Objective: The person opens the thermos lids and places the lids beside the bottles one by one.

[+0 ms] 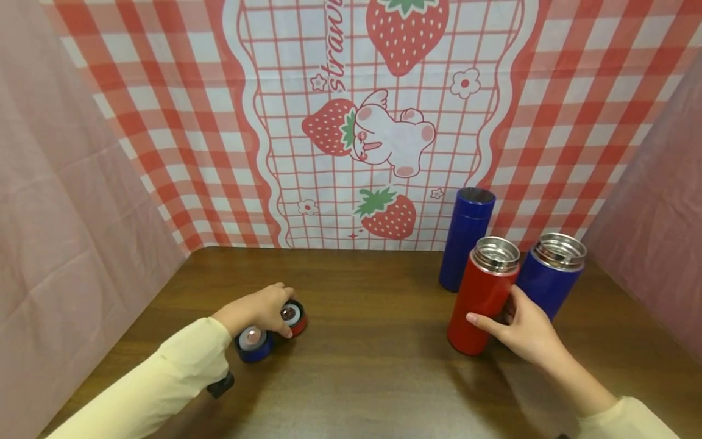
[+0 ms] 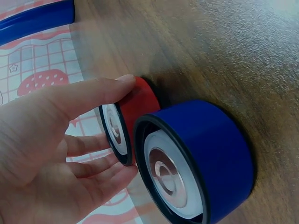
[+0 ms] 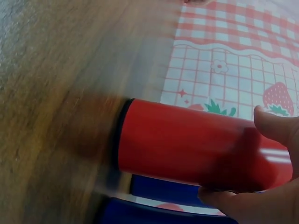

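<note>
My left hand (image 1: 269, 310) has its thumb and fingers around the red lid (image 2: 140, 100), which lies with its white inner side facing up. Right beside it on the table is a larger blue lid (image 2: 212, 154), also inner side up. On the other side, my right hand (image 1: 529, 329) grips an uncapped red thermos bottle (image 1: 479, 308) around its body. The bottle leans slightly, its steel mouth upward and its base close to the tabletop. Behind my right hand stands an uncapped blue thermos bottle (image 1: 548, 280), partly hidden by the hand and the red bottle.
A slim blue bottle (image 1: 466, 241) with its top covered stands behind the red one, near the back edge. The brown wooden table (image 1: 356, 366) ends at a checked strawberry cloth (image 1: 340, 183). Pink curtains (image 1: 88, 183) hang at both sides.
</note>
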Action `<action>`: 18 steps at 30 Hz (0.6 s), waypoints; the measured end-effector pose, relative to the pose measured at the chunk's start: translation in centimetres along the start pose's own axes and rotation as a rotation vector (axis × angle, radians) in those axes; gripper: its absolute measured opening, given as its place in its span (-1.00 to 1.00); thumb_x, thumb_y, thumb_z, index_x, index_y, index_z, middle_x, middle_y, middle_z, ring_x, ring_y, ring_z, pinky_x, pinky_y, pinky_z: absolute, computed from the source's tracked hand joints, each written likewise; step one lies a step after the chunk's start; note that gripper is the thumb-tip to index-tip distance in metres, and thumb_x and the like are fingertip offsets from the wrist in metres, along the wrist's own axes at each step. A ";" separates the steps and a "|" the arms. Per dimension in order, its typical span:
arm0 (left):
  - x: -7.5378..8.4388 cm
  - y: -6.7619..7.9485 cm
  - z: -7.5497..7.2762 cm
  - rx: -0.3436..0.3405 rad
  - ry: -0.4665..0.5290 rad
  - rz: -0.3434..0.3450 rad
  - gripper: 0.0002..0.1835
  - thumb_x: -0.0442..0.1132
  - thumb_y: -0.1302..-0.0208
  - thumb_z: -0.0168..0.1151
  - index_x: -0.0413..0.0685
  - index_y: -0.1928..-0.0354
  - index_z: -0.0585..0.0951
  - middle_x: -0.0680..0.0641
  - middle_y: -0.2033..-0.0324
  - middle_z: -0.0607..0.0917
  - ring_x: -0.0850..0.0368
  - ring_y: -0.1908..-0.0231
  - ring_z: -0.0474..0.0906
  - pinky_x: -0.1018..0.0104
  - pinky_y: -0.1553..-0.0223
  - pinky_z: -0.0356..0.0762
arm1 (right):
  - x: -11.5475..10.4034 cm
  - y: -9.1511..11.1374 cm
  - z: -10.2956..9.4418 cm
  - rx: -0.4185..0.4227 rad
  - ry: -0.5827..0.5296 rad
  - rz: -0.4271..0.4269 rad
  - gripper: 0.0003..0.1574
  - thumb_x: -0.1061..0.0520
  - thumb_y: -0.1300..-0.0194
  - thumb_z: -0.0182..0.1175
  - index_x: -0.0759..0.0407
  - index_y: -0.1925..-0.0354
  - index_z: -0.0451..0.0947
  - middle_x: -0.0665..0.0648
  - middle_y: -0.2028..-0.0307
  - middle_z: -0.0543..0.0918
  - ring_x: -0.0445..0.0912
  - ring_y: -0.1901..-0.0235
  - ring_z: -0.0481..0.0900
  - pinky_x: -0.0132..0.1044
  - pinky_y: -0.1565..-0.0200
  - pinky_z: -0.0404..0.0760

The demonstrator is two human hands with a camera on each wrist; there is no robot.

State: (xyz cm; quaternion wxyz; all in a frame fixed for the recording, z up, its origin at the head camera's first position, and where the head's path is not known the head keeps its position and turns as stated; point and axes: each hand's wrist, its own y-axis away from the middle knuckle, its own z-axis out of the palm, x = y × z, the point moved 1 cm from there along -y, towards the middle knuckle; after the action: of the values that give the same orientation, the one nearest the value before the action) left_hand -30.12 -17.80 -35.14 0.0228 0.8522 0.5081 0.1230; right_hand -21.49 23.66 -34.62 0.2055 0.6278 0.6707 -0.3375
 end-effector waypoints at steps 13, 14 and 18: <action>-0.1 0.1 0.2 -0.024 0.007 -0.015 -0.16 -0.08 0.13 0.55 -0.42 -0.15 0.43 -0.45 -0.11 0.49 -0.31 -0.15 0.45 -0.08 -0.20 0.44 | -2.0 0.0 -3.5 -0.087 0.063 -0.017 0.06 -0.09 -0.22 0.31 0.45 -0.38 0.03 0.59 -0.27 0.30 0.45 -0.21 0.37 0.15 -0.11 0.48; -0.2 0.1 0.3 -0.023 0.010 -0.015 -0.15 -0.08 0.14 0.55 -0.44 -0.16 0.42 -0.48 -0.13 0.48 -0.34 -0.18 0.42 -0.10 -0.22 0.42 | -2.1 -0.1 -3.9 -0.105 0.080 -0.016 0.07 -0.10 -0.22 0.31 0.46 -0.38 0.02 0.60 -0.28 0.28 0.46 -0.21 0.37 0.16 -0.10 0.49; -0.1 0.1 0.4 -0.026 0.014 -0.006 -0.15 -0.07 0.15 0.56 -0.41 -0.14 0.42 -0.41 -0.06 0.52 -0.28 -0.11 0.47 -0.07 -0.16 0.47 | -2.8 -0.4 -5.4 -0.183 0.154 -0.027 0.09 -0.11 -0.23 0.29 0.53 -0.37 0.01 0.64 -0.26 0.29 0.46 -0.20 0.37 0.16 -0.09 0.51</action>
State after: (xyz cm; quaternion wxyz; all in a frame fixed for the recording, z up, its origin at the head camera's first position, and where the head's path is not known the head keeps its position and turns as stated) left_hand -29.98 -17.95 -35.50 0.0304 0.8493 0.5093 0.1354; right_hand -20.68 25.47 -28.87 0.2055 0.6213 0.7208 -0.2284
